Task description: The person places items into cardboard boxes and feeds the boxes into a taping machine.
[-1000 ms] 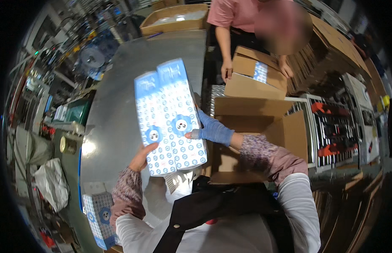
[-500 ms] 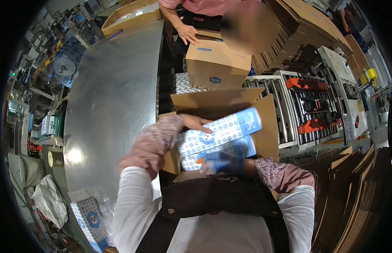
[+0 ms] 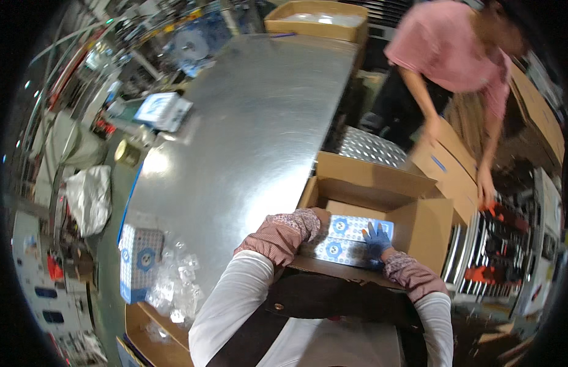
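Two long white-and-blue patterned boxes, a farther box point(image 3: 357, 225) and a nearer box point(image 3: 342, 249), lie side by side inside an open cardboard carton point(image 3: 435, 229) in front of me. My right hand point(image 3: 377, 240), in a blue glove with orange at a fingertip, rests with spread fingers on the right ends of these boxes. At their left end is my left hand point(image 3: 322, 216), down inside the carton by its left wall; its fingers are mostly hidden. The carton's flaps stand up and outward, and its far part shows bare cardboard.
A metal table point(image 3: 259, 116) stretches along the left. Another patterned box point(image 3: 140, 263) stands near clear plastic pieces point(image 3: 178, 284) at its near end. Across from me, a co-worker in pink point(image 3: 446, 43) handles a closed carton point(image 3: 446, 165) beside the roller conveyor point(image 3: 476, 251).
The tilted upper box now lies flat beside the other in the carton. My right hand has opened out over them. My view has swung left; the co-worker has straightened up and grips the closed carton.
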{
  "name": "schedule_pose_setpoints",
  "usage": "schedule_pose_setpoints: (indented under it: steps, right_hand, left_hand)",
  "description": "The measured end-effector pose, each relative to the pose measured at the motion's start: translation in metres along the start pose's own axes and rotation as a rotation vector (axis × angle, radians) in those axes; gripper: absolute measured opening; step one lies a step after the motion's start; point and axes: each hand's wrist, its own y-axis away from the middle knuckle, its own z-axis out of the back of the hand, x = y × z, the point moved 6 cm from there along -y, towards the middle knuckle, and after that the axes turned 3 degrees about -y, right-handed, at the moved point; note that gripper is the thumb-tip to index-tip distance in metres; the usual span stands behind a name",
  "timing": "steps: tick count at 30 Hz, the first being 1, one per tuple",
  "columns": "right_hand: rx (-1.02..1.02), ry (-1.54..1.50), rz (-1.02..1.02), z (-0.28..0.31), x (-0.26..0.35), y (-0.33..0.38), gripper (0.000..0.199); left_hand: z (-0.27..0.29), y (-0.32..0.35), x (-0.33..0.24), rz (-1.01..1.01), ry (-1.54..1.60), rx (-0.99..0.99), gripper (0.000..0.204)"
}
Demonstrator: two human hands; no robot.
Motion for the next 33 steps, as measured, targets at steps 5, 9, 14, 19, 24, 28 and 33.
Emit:
schedule_pose_setpoints:
  steps: [5,9,14,19,24,28,33]
  right_hand:
    - [0.402,0.014,-0.036,0.040,0.013,-0.007,0.094]
    - [0.489,-0.350,-0.074,0.063,0.007,-0.014,0.068]
    - [0.170,-0.383,0.040,0.240,0.086,-0.055,0.044]
    - [-0.283,-0.789,0.098,0.349,0.119,-0.113,0.030]
    - [-0.140,-1.234,-0.132,0.295,0.157,-0.224,0.063]
    - [0.047,-1.613,0.194,0.257,0.226,-0.250,0.082]
    - [-0.217,-1.394,0.343,0.328,0.205,-0.165,0.099]
  left_hand:
    - [0.174,0.184,0.057,-0.154,0.337,-1.044,0.026]
    - [0.233,0.307,0.278,0.511,0.118,-1.598,0.031]
    - [0.144,0.349,0.431,0.984,-0.048,-1.469,0.051]
    - [0.140,0.319,0.261,0.457,0.236,-1.261,0.048]
    - [0.077,0.374,0.153,0.437,0.014,-1.539,0.052]
    - [-0.018,0.302,0.186,0.054,1.858,-1.445,0.075]
    - [0.044,0.341,0.117,-0.270,1.867,-1.407,0.098]
